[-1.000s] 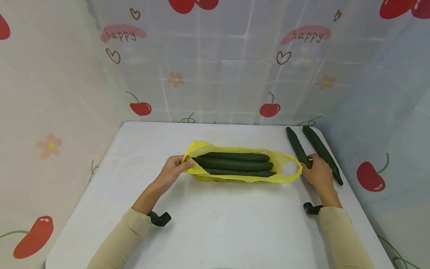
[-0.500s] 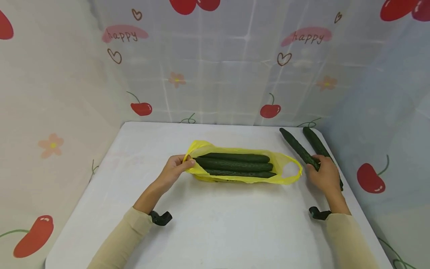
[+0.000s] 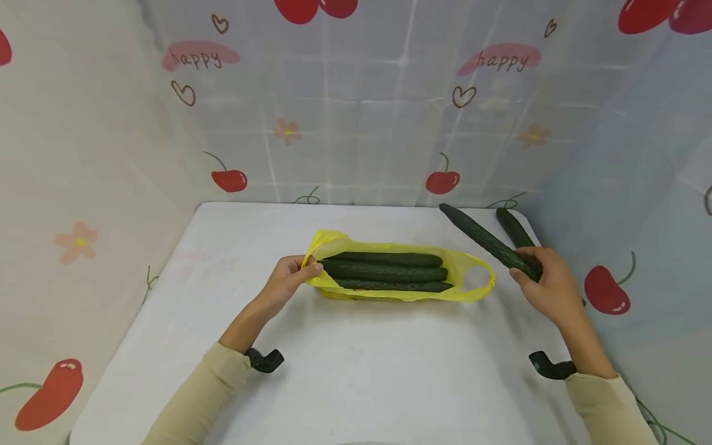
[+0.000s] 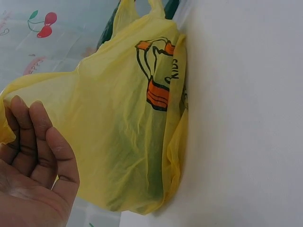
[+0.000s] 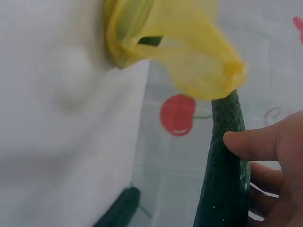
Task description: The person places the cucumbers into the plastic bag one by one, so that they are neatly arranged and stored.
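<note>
A yellow plastic bag (image 3: pixel 458 278) lies mid-table with its opening facing up, and three cucumbers (image 3: pixel 384 271) show side by side inside it. My left hand (image 3: pixel 286 281) pinches the bag's left edge between thumb and fingers; in the left wrist view the fingers (image 4: pixel 40 142) curl at the bag's rim. To the right, my right hand (image 3: pixel 550 284) grips one end of a dark green cucumber (image 3: pixel 484 238), which slants up to the left above the table. The right wrist view shows the thumb (image 5: pixel 251 144) pressed along this cucumber (image 5: pixel 222 179).
Another cucumber (image 3: pixel 513 227) lies at the table's far right corner, partly hidden behind the right hand. The white table (image 3: pixel 389 371) meets a patterned curtain (image 3: pixel 356 123) along its back edge. Each wrist wears a black camera mount (image 3: pixel 266 360).
My right hand has moved right and lifted the cucumber, whose far end has swung left. The left hand stays at the bag's edge.
</note>
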Action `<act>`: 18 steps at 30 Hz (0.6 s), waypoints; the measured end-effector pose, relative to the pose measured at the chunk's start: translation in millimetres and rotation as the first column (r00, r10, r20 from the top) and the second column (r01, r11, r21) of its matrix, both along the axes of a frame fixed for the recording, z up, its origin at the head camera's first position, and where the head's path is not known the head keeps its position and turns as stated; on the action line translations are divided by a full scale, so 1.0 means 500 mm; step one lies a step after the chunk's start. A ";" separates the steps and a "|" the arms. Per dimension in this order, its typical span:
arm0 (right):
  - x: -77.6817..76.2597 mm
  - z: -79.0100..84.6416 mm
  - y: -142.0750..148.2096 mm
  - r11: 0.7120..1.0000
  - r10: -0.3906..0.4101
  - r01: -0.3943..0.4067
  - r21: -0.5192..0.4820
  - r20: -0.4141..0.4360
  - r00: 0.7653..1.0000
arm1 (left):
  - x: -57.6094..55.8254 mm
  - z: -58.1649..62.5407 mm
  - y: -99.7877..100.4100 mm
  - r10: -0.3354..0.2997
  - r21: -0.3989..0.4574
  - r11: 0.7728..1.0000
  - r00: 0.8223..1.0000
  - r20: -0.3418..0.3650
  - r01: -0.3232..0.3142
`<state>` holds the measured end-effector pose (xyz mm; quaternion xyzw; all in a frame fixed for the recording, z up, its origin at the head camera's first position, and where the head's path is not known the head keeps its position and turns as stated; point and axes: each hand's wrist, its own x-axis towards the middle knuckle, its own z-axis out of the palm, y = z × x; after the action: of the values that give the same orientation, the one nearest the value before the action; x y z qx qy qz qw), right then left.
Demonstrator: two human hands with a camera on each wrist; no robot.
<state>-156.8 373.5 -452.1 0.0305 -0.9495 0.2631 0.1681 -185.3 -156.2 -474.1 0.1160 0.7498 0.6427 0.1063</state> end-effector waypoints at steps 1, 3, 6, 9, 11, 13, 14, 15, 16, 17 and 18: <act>0.004 0.008 -0.005 1.000 0.012 -0.012 0.005 -0.004 1.000 | 0.000 0.000 0.000 0.001 0.001 1.000 1.000 0.001 -0.001; 0.012 0.026 -0.014 0.999 0.037 -0.037 0.011 -0.010 0.999 | 0.000 0.000 0.000 -0.001 0.002 1.000 1.000 -0.002 0.001; 0.026 0.052 -0.032 0.996 0.082 -0.081 0.027 -0.017 0.997 | 0.000 0.000 -0.001 -0.004 0.004 1.000 1.000 -0.009 0.004; 0.039 0.080 -0.052 0.990 0.131 -0.131 0.047 -0.013 0.991 | 0.001 0.000 -0.002 -0.006 0.003 1.000 1.000 -0.014 0.006; 0.046 0.095 -0.066 0.986 0.161 -0.161 0.049 0.006 0.987 | 0.001 0.000 -0.003 -0.004 0.001 1.000 1.000 -0.014 0.004; 0.050 0.106 -0.080 0.981 0.189 -0.191 0.037 0.039 0.981 | 0.001 -0.001 -0.003 -0.001 0.002 1.000 1.000 -0.013 0.001; 0.052 0.109 -0.086 0.978 0.205 -0.207 0.024 0.054 0.977 | 0.001 -0.001 -0.003 0.000 0.003 1.000 1.000 -0.013 0.000; 0.052 0.111 -0.093 0.974 0.224 -0.225 0.009 0.066 0.972 | 0.001 -0.002 -0.003 0.001 0.004 1.000 1.000 -0.012 -0.001; 0.052 0.113 -0.099 0.970 0.242 -0.242 -0.004 0.074 0.968 | 0.001 -0.003 -0.002 0.002 0.006 1.000 1.000 -0.011 -0.001; 0.051 0.113 -0.104 0.965 0.262 -0.261 -0.016 0.080 0.962 | 0.001 -0.004 -0.002 -0.001 0.009 1.000 1.000 -0.011 0.001; 0.051 0.113 -0.109 0.959 0.283 -0.281 -0.027 0.081 0.956 | 0.001 -0.004 -0.001 -0.003 0.013 1.000 1.000 -0.011 0.003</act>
<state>-131.5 319.1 -395.7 0.1531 -0.9397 0.2927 0.0888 -184.9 -156.9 -476.2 0.1213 0.7459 0.6469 0.1026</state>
